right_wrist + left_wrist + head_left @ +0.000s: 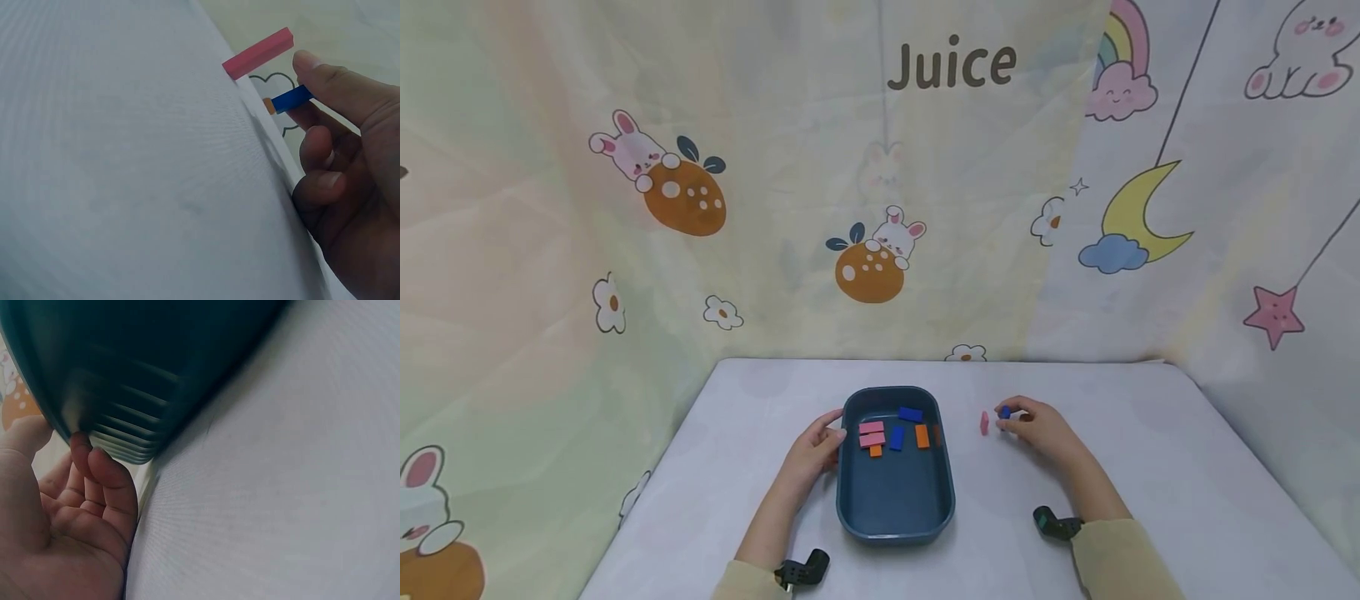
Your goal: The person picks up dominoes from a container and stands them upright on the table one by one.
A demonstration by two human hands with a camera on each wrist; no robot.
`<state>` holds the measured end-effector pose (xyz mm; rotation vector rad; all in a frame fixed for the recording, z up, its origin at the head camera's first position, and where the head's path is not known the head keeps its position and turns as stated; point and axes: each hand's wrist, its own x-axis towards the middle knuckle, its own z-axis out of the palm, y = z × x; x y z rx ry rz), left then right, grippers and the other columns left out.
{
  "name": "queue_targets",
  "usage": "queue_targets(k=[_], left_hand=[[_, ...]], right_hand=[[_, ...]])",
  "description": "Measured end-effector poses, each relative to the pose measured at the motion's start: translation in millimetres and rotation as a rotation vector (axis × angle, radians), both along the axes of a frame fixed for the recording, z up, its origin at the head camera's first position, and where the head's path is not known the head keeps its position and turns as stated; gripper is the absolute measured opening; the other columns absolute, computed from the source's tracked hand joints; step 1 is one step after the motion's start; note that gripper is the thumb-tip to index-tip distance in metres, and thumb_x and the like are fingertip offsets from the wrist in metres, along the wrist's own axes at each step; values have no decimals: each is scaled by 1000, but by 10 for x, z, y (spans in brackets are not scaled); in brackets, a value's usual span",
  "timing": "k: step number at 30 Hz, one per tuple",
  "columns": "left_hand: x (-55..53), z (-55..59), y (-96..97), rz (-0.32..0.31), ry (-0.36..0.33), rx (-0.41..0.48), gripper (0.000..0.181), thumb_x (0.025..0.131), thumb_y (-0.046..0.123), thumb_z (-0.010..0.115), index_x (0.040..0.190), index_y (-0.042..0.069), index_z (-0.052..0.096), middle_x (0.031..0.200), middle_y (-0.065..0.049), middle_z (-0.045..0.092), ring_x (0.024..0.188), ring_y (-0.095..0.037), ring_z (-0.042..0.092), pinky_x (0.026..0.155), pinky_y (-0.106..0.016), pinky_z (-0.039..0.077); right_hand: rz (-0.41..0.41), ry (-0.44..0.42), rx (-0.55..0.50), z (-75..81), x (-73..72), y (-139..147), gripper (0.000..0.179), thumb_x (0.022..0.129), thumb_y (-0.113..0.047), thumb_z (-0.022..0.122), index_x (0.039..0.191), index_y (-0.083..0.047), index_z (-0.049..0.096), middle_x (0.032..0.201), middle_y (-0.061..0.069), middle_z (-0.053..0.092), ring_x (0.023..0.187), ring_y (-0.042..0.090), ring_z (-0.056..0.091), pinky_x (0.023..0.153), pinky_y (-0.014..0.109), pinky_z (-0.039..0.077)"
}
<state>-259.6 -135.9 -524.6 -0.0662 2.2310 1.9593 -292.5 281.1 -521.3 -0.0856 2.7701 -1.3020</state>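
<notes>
My left hand (814,447) holds the left rim of a dark blue tray (895,508), thumb at the rim and curled fingers against the outer wall (150,356). To the right of the tray, my right hand (1041,429) pinches a small blue block (1005,412) between thumb and finger. In the right wrist view a bit of orange (269,105) shows at the table-side end of the blue block (292,99). A pink block (984,423) stands upright on the table just left of the right fingertips.
Inside the tray's far half lie several blocks: pink ones (872,435), blue ones (897,437) and orange ones (922,436). A white cloth (700,517) covers the table. Behind it hangs a printed curtain (775,167).
</notes>
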Motion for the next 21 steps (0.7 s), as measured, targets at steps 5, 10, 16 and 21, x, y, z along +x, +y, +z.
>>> queue_targets(k=[5, 10, 16, 21], left_hand=[[-4, -1, 0, -2, 2, 2, 43, 86, 41, 60, 127, 39, 48, 99, -9, 59, 81, -24, 60, 71, -31, 51], [-10, -12, -6, -7, 2, 8, 43, 86, 41, 60, 127, 39, 48, 99, -9, 59, 82, -24, 60, 72, -31, 51], [5, 2, -4, -1, 5, -5, 43, 86, 41, 59, 127, 39, 48, 99, -8, 60, 81, -24, 60, 72, -31, 50], [15, 21, 5, 1, 3, -10, 43, 86, 41, 59, 127, 39, 48, 99, -8, 60, 81, -24, 60, 72, -31, 50]], right_hand=[[-17, 14, 63, -30, 12, 7, 39, 76, -53, 66, 107, -31, 60, 108, 0, 58, 86, 20, 50, 65, 29, 41], [-19, 31, 93, -60, 9, 6, 38, 76, -52, 66, 106, -30, 60, 100, 0, 58, 80, 19, 49, 62, 29, 40], [-13, 22, 90, -57, 22, -14, 35, 78, -45, 67, 107, -26, 60, 95, 1, 59, 73, 18, 51, 60, 29, 43], [-8, 19, 100, -35, 37, -29, 33, 79, -41, 68, 107, -26, 59, 90, 2, 58, 68, 18, 51, 59, 30, 43]])
